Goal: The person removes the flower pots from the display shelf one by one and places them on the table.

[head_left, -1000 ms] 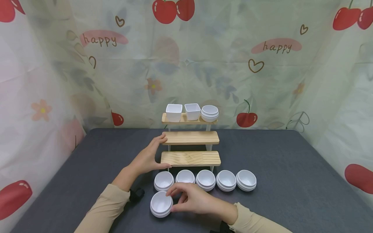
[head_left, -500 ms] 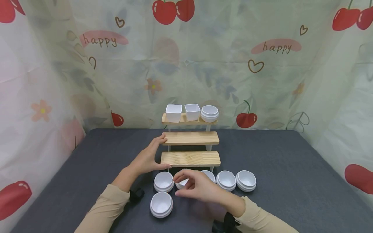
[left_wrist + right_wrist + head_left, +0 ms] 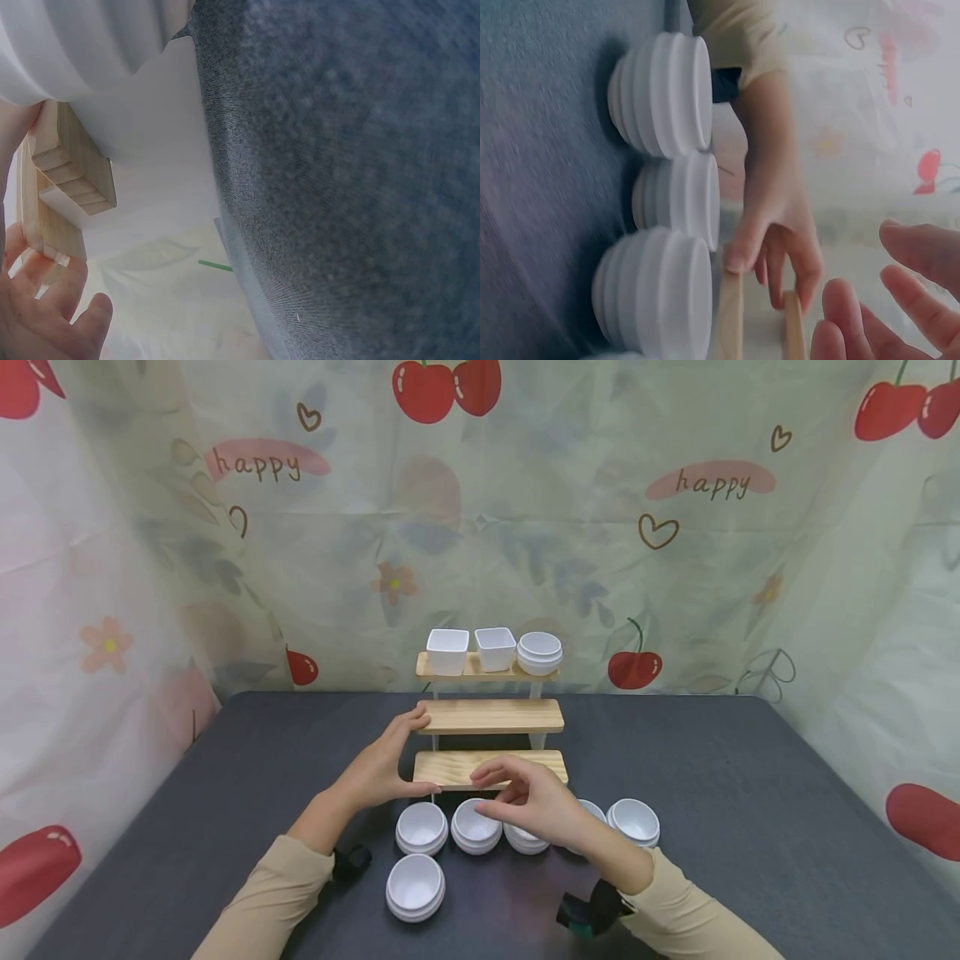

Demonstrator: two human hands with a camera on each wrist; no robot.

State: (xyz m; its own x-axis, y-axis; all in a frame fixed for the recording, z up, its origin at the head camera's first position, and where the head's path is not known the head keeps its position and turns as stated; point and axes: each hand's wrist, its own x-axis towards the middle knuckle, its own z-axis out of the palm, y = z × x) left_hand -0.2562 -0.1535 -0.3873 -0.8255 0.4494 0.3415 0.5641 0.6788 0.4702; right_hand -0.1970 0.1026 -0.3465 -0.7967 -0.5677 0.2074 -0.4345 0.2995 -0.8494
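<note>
Bracing the stand (image 3: 487,717) from its left side with the left grip (image 3: 381,768). Setting the thumb against the front edge of the bottom shelf (image 3: 450,767), near its left corner, and fingers against the left end of the middle shelf (image 3: 528,717). Pinching across two levels, likely to stop sliding or rocking; touching only that side, presumably to leave the shelf tops reachable.

Hovering the right grip (image 3: 536,802) in front of the bottom shelf, partly over the bowl row. Grasping nothing there: fingers loosely curved, thumb apart from fingertips, a shape probably suited to small rims.

Seeing on the top shelf (image 3: 472,668): left square cup (image 3: 447,656), right square cup (image 3: 496,652), then a round bowl (image 3: 539,656) at the right end. Probably spaced close to share one short board.

Lining up in front of the stand on the counter (image 3: 720,793): five bowls, from left-end bowl (image 3: 422,828) to right-end bowl (image 3: 633,820), rims up. Likely grouped for a short reach. Partly hidden behind the right grip and forearm: third and fourth. Parked nearer the person: a front bowl (image 3: 416,887), just before the left-end one, perhaps for easy access.
</note>
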